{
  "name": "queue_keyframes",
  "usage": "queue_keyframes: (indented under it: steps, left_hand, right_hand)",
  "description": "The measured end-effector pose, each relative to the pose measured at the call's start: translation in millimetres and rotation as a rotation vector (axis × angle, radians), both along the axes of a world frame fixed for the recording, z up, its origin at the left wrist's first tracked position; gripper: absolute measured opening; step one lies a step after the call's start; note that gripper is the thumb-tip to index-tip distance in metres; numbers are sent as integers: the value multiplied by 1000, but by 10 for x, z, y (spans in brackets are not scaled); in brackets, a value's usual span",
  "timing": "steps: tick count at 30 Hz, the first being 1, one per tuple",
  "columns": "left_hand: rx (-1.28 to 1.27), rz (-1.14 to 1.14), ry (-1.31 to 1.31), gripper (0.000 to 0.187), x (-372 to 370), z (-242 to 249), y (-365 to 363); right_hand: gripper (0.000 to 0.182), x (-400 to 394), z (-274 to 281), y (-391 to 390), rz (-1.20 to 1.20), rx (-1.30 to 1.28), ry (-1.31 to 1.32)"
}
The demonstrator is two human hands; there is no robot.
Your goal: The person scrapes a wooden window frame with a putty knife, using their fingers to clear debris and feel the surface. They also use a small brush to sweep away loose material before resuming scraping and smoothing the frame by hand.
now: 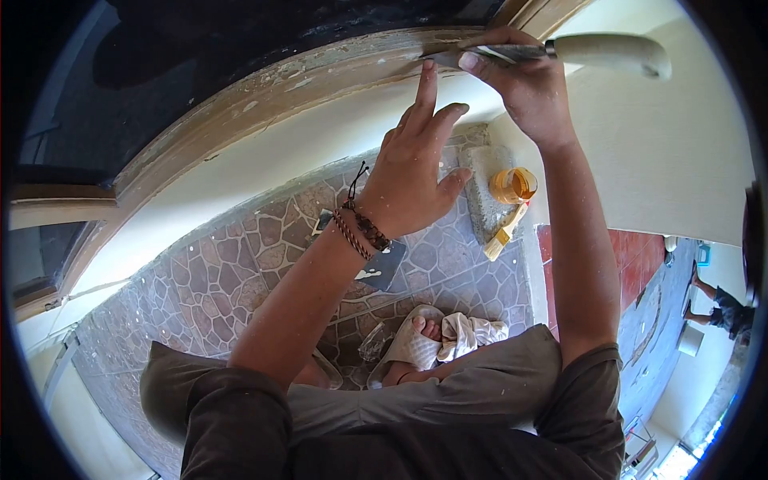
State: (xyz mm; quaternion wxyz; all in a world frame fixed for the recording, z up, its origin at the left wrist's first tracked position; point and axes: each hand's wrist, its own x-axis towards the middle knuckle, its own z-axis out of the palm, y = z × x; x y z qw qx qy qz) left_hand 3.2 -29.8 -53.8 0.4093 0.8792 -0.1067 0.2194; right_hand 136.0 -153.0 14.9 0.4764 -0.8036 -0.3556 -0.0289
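Observation:
My right hand [524,84] grips a knife by its dark blade near the handle, and its pale curved handle [612,58] sticks out to the right. The blade's tip lies against the worn wooden window frame [320,76], which has flaking paint and pale patches. With fingers apart, my left hand [416,164] reaches up beside it. Its outstretched index fingertip is at the frame's lower edge, right by the blade tip. Part of the blade is hidden behind my right fingers.
Below stand an orange-stained jar [513,186] and a paintbrush [506,232] on a rough concrete block [482,192]. A dark flat sheet [384,268] lies on the stone-patterned floor [232,280]. A crumpled cloth [472,334] is by my foot. Another person [728,312] is far right.

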Motion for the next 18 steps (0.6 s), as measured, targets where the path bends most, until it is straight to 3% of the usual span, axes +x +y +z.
queue_keyframes:
  steps: [4, 18]
  left_hand:
    - [-69, -34, 38, 59, -30, -3, -6]
    - [-101, 11, -14, 58, -49, -107, -20]
  right_hand:
    - [29, 66, 4, -7, 92, 55, 83]
    - [27, -113, 4, -50, 9, 23, -34]
